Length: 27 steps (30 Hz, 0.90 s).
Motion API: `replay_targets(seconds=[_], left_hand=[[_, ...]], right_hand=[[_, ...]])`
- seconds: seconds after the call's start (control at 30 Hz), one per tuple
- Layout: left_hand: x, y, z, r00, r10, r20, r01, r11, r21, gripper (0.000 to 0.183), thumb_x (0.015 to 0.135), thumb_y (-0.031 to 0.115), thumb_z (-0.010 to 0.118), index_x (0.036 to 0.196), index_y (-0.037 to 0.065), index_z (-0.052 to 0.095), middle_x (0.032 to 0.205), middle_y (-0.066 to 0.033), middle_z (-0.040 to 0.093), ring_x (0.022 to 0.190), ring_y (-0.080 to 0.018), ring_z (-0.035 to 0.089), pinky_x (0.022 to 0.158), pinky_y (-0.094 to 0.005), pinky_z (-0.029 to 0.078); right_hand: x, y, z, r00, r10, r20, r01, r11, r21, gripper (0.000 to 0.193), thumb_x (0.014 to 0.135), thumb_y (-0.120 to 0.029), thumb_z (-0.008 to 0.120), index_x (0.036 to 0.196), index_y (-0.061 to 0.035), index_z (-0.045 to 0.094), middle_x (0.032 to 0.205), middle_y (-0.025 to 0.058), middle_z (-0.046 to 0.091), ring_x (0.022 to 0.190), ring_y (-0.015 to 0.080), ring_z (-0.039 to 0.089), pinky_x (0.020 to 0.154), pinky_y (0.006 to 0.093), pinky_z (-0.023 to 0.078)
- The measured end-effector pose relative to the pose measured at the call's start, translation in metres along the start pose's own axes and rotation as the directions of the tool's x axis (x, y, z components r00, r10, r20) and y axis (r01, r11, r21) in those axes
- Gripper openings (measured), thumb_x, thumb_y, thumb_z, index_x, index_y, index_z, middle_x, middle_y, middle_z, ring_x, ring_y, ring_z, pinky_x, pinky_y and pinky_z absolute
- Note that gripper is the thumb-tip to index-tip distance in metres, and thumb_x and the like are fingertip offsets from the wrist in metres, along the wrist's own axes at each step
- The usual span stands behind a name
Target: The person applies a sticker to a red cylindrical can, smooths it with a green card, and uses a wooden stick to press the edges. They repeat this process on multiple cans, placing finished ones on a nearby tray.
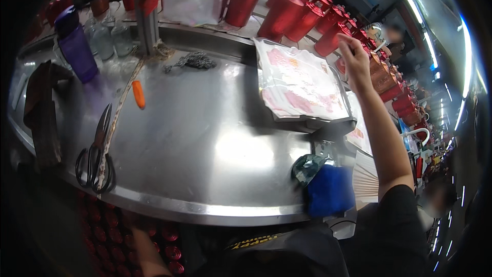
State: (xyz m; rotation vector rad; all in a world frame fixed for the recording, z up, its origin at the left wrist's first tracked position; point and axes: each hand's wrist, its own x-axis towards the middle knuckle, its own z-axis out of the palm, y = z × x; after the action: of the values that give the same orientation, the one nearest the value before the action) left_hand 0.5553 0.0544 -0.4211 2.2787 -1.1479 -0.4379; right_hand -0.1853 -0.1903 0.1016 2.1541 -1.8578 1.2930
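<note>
My right hand [354, 61] is raised at the far right, in front of a row of red bottles [281, 16] with narrow necks. Its fingers are bent and close together; anything between them is hidden. Left of that wrist, a tray holds a white plastic sheet [307, 84] with pink print. Low at the left, my left hand [137, 230] is smeared by motion below the metal table's front edge. It is over or beside several red round-topped containers [171, 251]; whether it touches one I cannot tell.
On the metal table [189, 138] lie black scissors [95, 154], an orange object [138, 94] and a dark tangled clump [192, 61]. A purple bottle [76, 46] and clear glass bottles [121, 38] stand at the back left. A blue cloth [330, 192] sits near the front right edge.
</note>
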Motion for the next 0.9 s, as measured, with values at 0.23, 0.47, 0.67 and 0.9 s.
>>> replay_targets(seconds=[0.23, 0.47, 0.67, 0.9], left_hand=[[-0.184, 0.2, -0.154, 0.958, -0.064, -0.278, -0.063, 0.903, -0.425, 0.027, 0.107, 0.01, 0.049, 0.128, -0.003, 0.061, 0.112, -0.0102, 0.065, 0.097, -0.0161, 0.059, 0.087, -0.0262, 0.05], [-0.186, 0.536, -0.271, 0.483, 0.72, -0.498, -0.862, 0.293, -0.414, 0.027, 0.105, 0.014, 0.045, 0.123, -0.002, 0.056, 0.12, -0.0153, 0.057, 0.096, -0.0183, 0.053, 0.089, -0.0315, 0.045], [-0.171, 0.894, -0.084, 0.035, 0.989, -0.145, -0.623, -0.092, -0.777, 0.027, 0.105, 0.014, 0.05, 0.12, -0.002, 0.065, 0.111, -0.0091, 0.068, 0.092, -0.0131, 0.066, 0.083, -0.0261, 0.053], [-0.158, 1.107, 0.16, 0.628, 0.776, 0.057, -0.737, 0.616, -0.276, 0.061, 0.086, 0.042, 0.069, 0.13, 0.0, 0.058, 0.136, -0.0233, 0.058, 0.128, -0.036, 0.055, 0.107, -0.044, 0.047]], right_hand=[[0.159, 0.255, -0.098, 0.916, 0.347, -0.201, -0.399, 0.834, -0.38, 0.066, 0.093, -0.049, 0.065, 0.135, 0.0015, 0.059, 0.115, 0.0223, 0.071, 0.111, 0.036, 0.067, 0.094, 0.042, 0.052], [0.19, 0.31, -0.059, 0.919, 0.343, -0.192, -0.393, 0.824, -0.407, 0.062, 0.088, -0.064, 0.061, 0.124, -0.0138, 0.068, 0.128, 0.0167, 0.068, 0.121, 0.0358, 0.063, 0.104, 0.0481, 0.044], [0.099, 0.33, -0.115, 0.906, 0.089, -0.414, -0.248, 0.904, -0.348, 0.042, 0.089, -0.041, 0.071, 0.111, -0.005, 0.074, 0.11, 0.019, 0.071, 0.106, 0.0347, 0.067, 0.095, 0.0421, 0.05], [-0.017, 0.22, -0.256, 0.945, 0.096, -0.312, -0.046, 0.985, 0.165, 0.04, 0.101, -0.03, 0.064, 0.124, 0.0026, 0.065, 0.107, 0.0053, 0.069, 0.099, 0.0124, 0.062, 0.088, 0.0252, 0.048]])
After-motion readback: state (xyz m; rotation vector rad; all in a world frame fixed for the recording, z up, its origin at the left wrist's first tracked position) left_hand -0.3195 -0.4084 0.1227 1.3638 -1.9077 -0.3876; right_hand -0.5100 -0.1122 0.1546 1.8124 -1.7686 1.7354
